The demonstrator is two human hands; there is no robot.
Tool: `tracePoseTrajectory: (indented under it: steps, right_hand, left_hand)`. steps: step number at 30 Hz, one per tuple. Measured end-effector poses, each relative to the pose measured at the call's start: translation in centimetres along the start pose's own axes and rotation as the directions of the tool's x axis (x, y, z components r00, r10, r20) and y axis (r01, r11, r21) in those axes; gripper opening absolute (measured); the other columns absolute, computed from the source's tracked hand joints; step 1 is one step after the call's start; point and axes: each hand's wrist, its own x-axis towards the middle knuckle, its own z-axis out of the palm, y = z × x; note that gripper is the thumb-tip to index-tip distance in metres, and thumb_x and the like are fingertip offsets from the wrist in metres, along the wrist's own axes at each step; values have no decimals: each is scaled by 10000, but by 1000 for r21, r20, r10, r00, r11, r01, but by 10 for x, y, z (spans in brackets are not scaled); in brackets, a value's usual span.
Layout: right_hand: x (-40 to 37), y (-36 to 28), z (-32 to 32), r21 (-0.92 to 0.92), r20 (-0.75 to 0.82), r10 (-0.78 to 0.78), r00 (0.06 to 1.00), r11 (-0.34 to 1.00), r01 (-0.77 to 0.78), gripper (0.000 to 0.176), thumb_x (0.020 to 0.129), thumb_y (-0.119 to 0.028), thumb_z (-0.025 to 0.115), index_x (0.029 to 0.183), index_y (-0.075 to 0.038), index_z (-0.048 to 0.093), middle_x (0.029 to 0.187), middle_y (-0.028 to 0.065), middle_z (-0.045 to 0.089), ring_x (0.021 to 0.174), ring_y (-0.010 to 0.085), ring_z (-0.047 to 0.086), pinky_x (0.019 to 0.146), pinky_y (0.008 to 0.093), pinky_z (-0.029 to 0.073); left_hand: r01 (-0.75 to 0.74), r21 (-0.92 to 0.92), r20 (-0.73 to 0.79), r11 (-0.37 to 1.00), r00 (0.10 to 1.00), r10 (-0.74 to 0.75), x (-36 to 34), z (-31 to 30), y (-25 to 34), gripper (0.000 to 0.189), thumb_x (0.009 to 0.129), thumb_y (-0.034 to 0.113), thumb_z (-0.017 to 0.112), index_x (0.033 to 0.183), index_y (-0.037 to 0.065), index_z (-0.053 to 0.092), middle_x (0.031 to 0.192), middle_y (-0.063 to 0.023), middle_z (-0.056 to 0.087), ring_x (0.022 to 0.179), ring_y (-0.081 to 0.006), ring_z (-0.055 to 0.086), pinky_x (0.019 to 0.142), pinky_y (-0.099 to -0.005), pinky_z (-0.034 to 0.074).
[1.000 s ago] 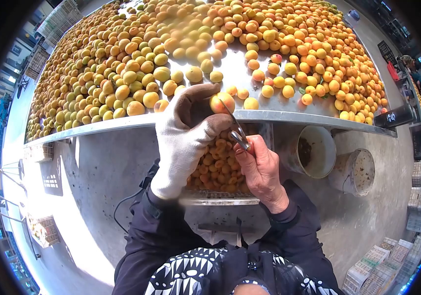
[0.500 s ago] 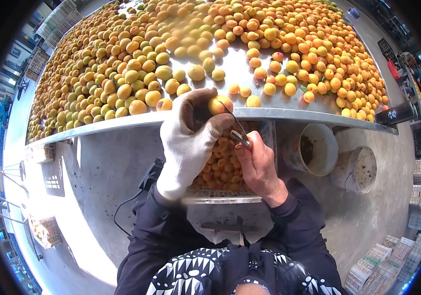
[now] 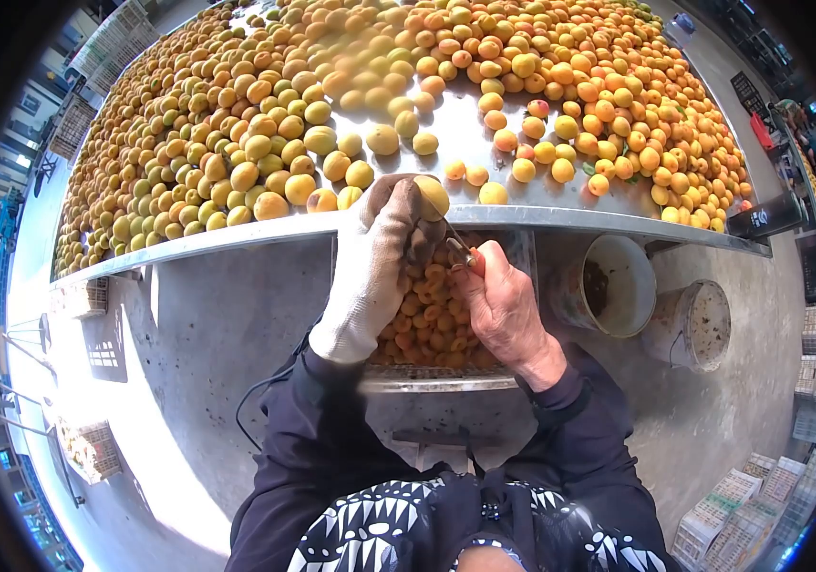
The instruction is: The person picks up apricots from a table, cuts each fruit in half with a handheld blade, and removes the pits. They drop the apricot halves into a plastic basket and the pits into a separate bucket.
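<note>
My left hand (image 3: 376,257), in a white glove with brown-coated fingers, is closed around a yellow apricot (image 3: 433,197) just above the table's near edge. Bare and closed, my right hand (image 3: 507,313) grips a small knife (image 3: 459,246) by its handle. The knife's thin blade points up and left, its tip end right at the underside of the apricot. Beneath both hands, a crate of halved-looking apricots (image 3: 434,324) shows between my wrists. More whole apricots (image 3: 246,176) lie just beyond my fingers.
A metal table (image 3: 541,219) with a raised rim bears a wide heap of apricots. Below its right side stand a white bucket (image 3: 639,286) with dark residue inside and a second, lidded-looking bucket (image 3: 708,329). Stacked crates (image 3: 737,515) stand at lower right.
The apricot has turned in my left hand, showing its yellow side rather than the reddish one. My left fingers have closed further round it, and the knife has shifted slightly lower.
</note>
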Motion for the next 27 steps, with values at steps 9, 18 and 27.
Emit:
tracePoseTrajectory:
  steps: [9, 18, 27]
  right_hand:
    - [0, 3, -4, -29, 5, 30, 1000, 999, -30, 203, 972, -185, 588, 967, -26, 463, 776, 201, 638, 743, 429, 636, 596, 475, 492]
    - [1, 9, -7, -124, -6, -21, 1000, 992, 20, 202, 962, -191, 598, 963, -31, 475, 788, 186, 645, 738, 411, 641, 598, 471, 495]
    - [2, 10, -6, -88, 23, 1, 1000, 996, 1, 207, 970, -202, 587, 968, -24, 481, 803, 202, 653, 756, 419, 645, 609, 475, 502]
  left_hand:
    - [-72, 83, -21, 994, 997, 73, 3, 13, -3, 334, 1031, 345, 515, 1170, 46, 568, 885, -11, 578, 747, -58, 536, 665, -192, 433]
    - [-45, 211, 144, 976, 989, 14, 10, -9, -20, 309, 914, -82, 537, 1212, -2, 514, 960, -49, 596, 824, -108, 560, 735, -245, 485]
    - [52, -266, 82, 963, 996, -31, 15, -1, -19, 365, 1060, 349, 420, 1121, 24, 575, 752, -6, 547, 647, -75, 488, 582, -195, 385]
